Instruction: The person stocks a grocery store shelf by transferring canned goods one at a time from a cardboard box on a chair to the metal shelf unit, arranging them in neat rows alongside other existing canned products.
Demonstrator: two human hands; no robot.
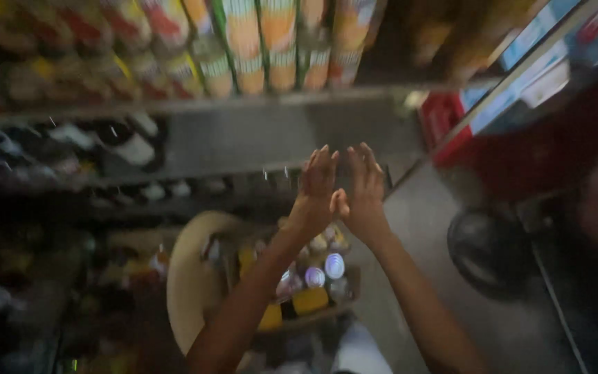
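Note:
Both my arms reach forward toward a store shelf. My left hand (315,185) and my right hand (363,187) are raised side by side, fingers spread, thumbs almost touching, and neither holds anything. They hover in front of an empty grey shelf bay (257,135). Below my forearms sits an open box of bottles and cans (313,280), seen from above with round caps showing. The picture is blurred by motion.
A row of orange and green juice cartons (264,48) fills the top shelf. Dark bottles (112,142) lie on the shelf at left. A red crate (444,125) stands at right, a dark round object (489,249) on the grey floor, a beige round thing (188,277) beside the box.

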